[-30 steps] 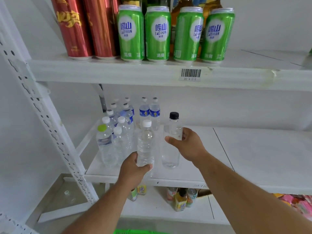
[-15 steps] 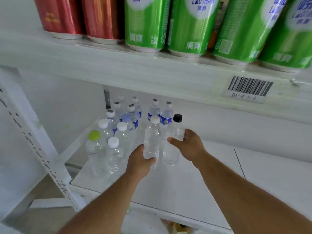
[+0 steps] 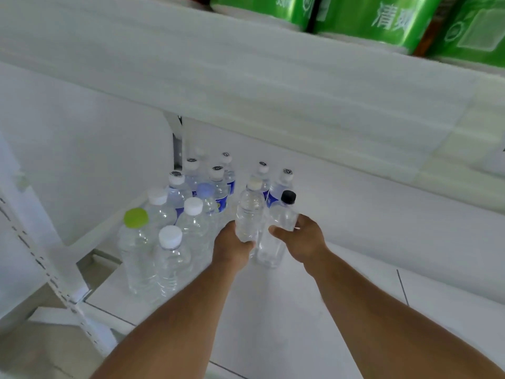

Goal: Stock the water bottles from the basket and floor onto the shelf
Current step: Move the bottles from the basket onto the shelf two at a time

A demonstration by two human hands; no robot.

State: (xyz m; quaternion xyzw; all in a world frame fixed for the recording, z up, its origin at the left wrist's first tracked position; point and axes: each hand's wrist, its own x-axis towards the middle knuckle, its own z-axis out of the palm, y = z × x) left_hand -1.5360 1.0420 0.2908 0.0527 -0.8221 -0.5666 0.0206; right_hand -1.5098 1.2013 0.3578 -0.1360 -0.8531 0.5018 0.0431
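My left hand [image 3: 232, 247] grips a clear white-capped water bottle [image 3: 249, 212] around its lower body, upright on the white shelf [image 3: 341, 283]. Right beside it, my right hand [image 3: 303, 239] grips a clear black-capped bottle [image 3: 278, 225] that stands on the shelf. To the left stand several more water bottles: a green-capped one [image 3: 135, 242], white-capped ones [image 3: 170, 258], and blue-labelled ones [image 3: 221, 192] at the back.
The upper shelf board [image 3: 246, 77] hangs close overhead, carrying green cans [image 3: 363, 15]. A perforated white upright [image 3: 49, 269] stands at the left. The shelf surface continues to the right of my hands. The floor [image 3: 32, 356] shows at the lower left.
Both hands have pushed their bottles deeper into the shelf, toward the back rows. The view has moved closer and lower under the upper shelf.
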